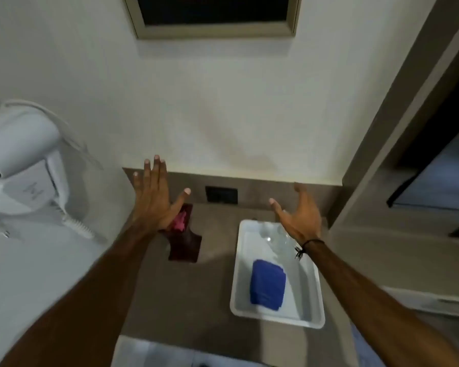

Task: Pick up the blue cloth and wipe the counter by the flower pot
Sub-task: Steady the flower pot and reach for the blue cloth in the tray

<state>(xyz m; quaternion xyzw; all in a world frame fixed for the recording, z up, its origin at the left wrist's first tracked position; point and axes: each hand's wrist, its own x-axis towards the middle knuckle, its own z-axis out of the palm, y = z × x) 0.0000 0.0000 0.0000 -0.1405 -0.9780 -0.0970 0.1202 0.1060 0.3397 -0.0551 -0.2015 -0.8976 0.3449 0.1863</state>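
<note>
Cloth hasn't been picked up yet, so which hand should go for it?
Right, probably. The right hand hangs open over the white tray where the blue cloth lies. The left hand is open across the counter, in front of the flower pot.

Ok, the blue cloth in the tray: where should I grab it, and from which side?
Pinch the blue cloth by its top face, coming straight down with the right hand. It lies folded flat in the white tray, whose raised rim blocks a sideways approach.
</note>
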